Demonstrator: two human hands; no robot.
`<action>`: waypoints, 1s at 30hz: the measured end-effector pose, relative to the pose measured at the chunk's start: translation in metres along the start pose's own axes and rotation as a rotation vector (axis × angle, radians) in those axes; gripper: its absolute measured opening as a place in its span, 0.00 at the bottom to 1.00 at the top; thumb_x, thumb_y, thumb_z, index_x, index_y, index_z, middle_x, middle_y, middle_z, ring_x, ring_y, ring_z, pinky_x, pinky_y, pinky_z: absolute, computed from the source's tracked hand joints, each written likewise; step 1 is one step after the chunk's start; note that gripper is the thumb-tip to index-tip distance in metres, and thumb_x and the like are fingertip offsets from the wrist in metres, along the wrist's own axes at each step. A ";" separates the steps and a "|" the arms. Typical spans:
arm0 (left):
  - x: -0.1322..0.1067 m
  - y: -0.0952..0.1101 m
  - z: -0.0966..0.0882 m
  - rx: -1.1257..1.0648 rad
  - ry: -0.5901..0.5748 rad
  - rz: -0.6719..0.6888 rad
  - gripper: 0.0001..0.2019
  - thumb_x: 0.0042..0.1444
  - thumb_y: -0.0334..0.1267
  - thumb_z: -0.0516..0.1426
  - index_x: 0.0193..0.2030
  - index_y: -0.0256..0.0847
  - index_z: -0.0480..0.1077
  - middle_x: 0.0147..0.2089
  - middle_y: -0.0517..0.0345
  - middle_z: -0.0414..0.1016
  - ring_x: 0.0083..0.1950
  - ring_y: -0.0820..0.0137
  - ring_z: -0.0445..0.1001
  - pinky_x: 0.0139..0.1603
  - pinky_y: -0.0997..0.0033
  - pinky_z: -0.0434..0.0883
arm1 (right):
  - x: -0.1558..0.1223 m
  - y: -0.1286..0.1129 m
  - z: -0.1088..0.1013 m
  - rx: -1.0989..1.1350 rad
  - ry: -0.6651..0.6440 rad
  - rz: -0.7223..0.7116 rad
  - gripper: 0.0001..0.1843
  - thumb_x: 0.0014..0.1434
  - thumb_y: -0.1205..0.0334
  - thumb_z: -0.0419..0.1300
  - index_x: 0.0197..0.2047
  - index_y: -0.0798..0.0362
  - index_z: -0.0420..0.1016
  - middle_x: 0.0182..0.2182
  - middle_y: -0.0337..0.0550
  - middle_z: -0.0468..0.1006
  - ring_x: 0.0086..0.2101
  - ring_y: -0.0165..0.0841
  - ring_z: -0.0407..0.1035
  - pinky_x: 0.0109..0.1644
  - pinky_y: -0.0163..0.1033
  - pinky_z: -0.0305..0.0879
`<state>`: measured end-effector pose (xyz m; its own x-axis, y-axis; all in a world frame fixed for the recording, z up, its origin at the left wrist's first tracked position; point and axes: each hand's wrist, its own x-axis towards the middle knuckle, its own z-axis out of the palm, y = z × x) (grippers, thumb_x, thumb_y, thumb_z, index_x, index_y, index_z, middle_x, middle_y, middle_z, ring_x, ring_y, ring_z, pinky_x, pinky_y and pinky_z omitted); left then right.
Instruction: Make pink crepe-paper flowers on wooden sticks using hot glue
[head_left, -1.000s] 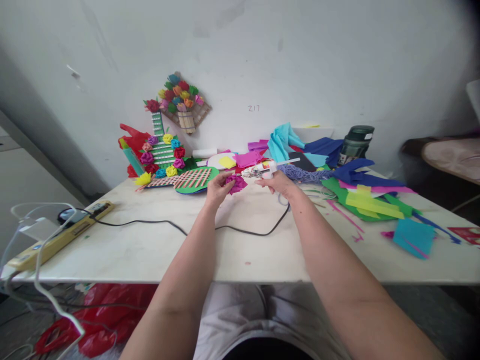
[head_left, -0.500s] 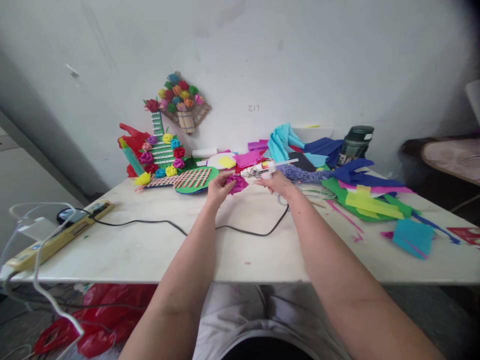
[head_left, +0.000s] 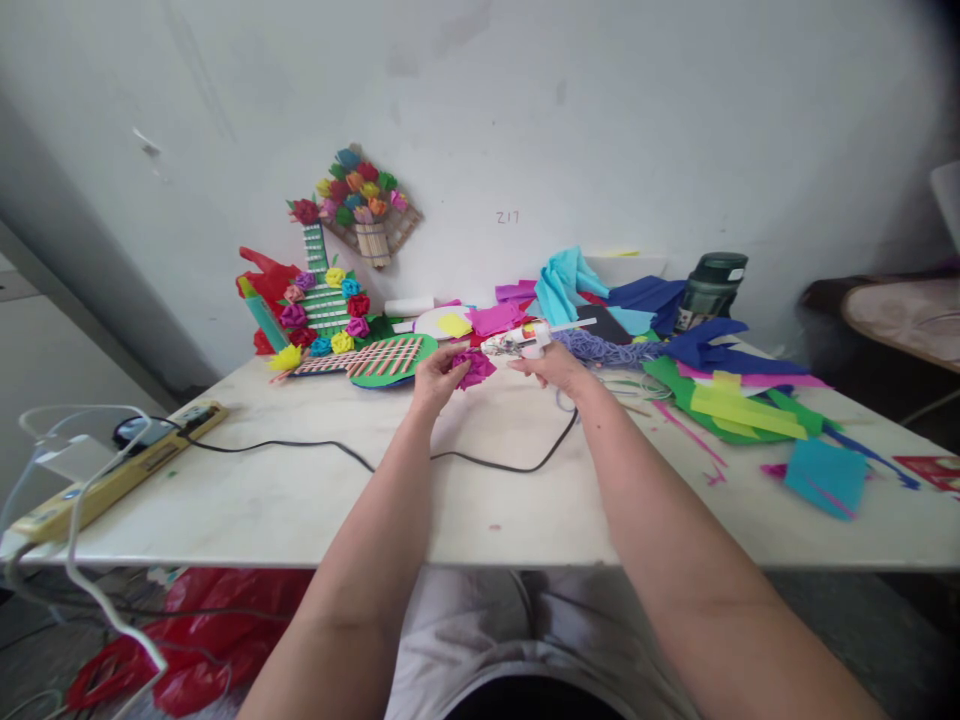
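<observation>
My left hand (head_left: 439,377) pinches a magenta paper flower (head_left: 473,369) above the table. Closed around the handle of a white hot glue gun (head_left: 517,341) is my right hand (head_left: 556,366). The gun's nozzle points left, at or just above the flower; whether they touch I cannot tell. A white glue stick (head_left: 574,325) juts out of the gun's back. Just left of my left hand lies a green oval panel (head_left: 394,362) with a lattice of pinkish sticks on it.
A black cord (head_left: 510,467) runs across the table to a yellow power strip (head_left: 142,465) at left. Flower-covered green craft (head_left: 328,300) stands behind. Coloured paper (head_left: 739,405), purple yarn (head_left: 607,349) and a dark bottle (head_left: 709,290) are at right. A red bag (head_left: 202,630) lies below.
Almost nothing differs. Both hands keep their places, with the flower and the glue gun held close together.
</observation>
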<state>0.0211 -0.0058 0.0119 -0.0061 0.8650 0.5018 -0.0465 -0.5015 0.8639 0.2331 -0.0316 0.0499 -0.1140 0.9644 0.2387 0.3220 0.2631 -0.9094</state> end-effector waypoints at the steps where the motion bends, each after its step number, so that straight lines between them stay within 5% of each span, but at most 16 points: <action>1: 0.000 0.000 0.000 -0.001 0.003 0.004 0.22 0.38 0.45 0.67 0.41 0.35 0.75 0.37 0.50 0.78 0.37 0.65 0.76 0.41 0.63 0.76 | 0.001 0.001 -0.001 0.009 0.000 -0.008 0.13 0.42 0.60 0.67 0.24 0.55 0.66 0.17 0.34 0.67 0.15 0.22 0.55 0.15 0.30 0.52; 10: -0.002 0.008 0.003 -0.089 0.047 -0.003 0.21 0.36 0.42 0.69 0.38 0.35 0.76 0.34 0.51 0.78 0.36 0.66 0.77 0.41 0.65 0.75 | 0.004 0.006 -0.005 0.146 0.041 -0.092 0.18 0.39 0.53 0.68 0.23 0.56 0.66 0.15 0.34 0.67 0.13 0.21 0.54 0.15 0.30 0.51; 16: -0.001 0.011 -0.001 -0.201 0.095 -0.044 0.23 0.34 0.41 0.70 0.39 0.35 0.76 0.33 0.53 0.78 0.34 0.68 0.77 0.40 0.65 0.75 | 0.011 0.016 -0.001 0.107 0.260 0.030 0.16 0.42 0.53 0.67 0.23 0.56 0.68 0.14 0.35 0.67 0.14 0.22 0.55 0.16 0.31 0.52; 20: 0.002 0.009 -0.006 -0.326 0.152 -0.048 0.22 0.32 0.39 0.70 0.38 0.37 0.76 0.34 0.54 0.79 0.33 0.69 0.77 0.38 0.66 0.76 | 0.018 0.026 0.002 -0.205 0.315 0.152 0.17 0.44 0.53 0.66 0.33 0.57 0.74 0.20 0.42 0.74 0.22 0.31 0.67 0.25 0.34 0.61; 23: 0.003 0.009 -0.007 -0.395 0.161 -0.063 0.21 0.32 0.37 0.71 0.36 0.38 0.76 0.34 0.55 0.79 0.34 0.70 0.77 0.37 0.68 0.75 | 0.017 0.025 0.008 -0.514 0.287 0.137 0.25 0.43 0.49 0.65 0.43 0.54 0.75 0.36 0.49 0.79 0.38 0.41 0.73 0.38 0.40 0.66; 30: 0.003 0.012 -0.006 -0.480 0.184 -0.090 0.19 0.30 0.35 0.71 0.34 0.38 0.76 0.33 0.56 0.79 0.32 0.70 0.76 0.33 0.71 0.75 | 0.008 0.021 0.033 -0.853 0.003 0.111 0.25 0.52 0.56 0.57 0.54 0.48 0.71 0.47 0.50 0.77 0.47 0.43 0.71 0.46 0.41 0.64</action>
<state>0.0143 -0.0086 0.0236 -0.1541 0.9150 0.3730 -0.5071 -0.3972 0.7649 0.2083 -0.0191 0.0211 -0.0375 0.9855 0.1657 0.9275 0.0961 -0.3614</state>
